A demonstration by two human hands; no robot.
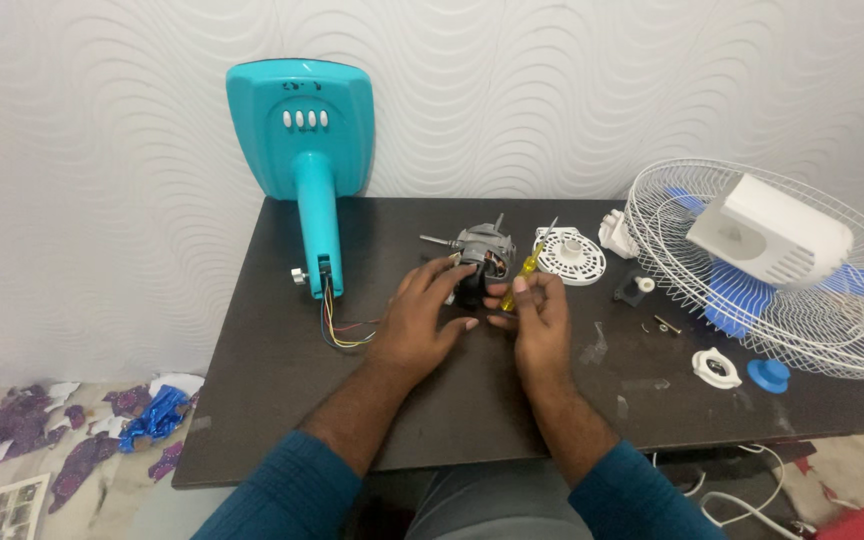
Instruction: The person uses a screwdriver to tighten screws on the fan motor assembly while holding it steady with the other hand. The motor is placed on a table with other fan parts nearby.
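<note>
Carefully steadying the fan motor (479, 262) on the counter (282, 380) with the curled left hand (422, 315), guiding the yellow screwdriver (522, 275) pinched in the right hand (537, 310) straight.

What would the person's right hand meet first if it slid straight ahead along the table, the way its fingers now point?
Probably the round white vented cover lying just beyond the right hand, which holds a yellow-handled screwdriver. Depth is hard to judge, so the hand might pass just left of it.

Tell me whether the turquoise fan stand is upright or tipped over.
Tipped: the turquoise fan stand leans its base on the wall, its neck lying on the dark table.
</note>
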